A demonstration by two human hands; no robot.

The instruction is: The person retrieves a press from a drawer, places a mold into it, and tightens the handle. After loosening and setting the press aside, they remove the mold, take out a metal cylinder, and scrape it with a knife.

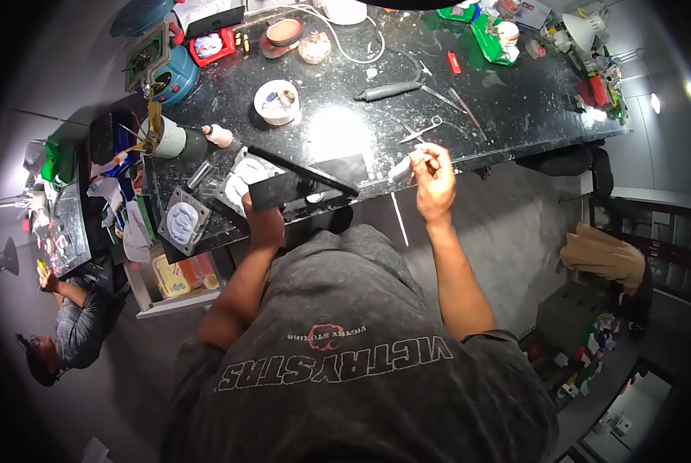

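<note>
The pale piece [401, 167] is just to the right of the black panel [288, 189], over the near edge of the workbench [515, 112]. From the fingertips of the right hand [436, 187] it lies toward the panel, its long axis slanting nearward and left; that hand is clearly the nearer. Thumb and fingers are pinched narrow on its upper end. It looks whitish and slim, too blurred for any detail.

The left hand [264, 224] is at the panel's left end, its fingers mostly hidden, so I cannot tell whether they grip anything. A black bar [284, 163] slants across the panel, whose own length runs left to right.

Beyond the panel to its right lie scissors [424, 131], then a cabled handpiece [388, 92]; straight beyond it stands a white tub [264, 114]; to its left, a framed mould [182, 224]
</note>
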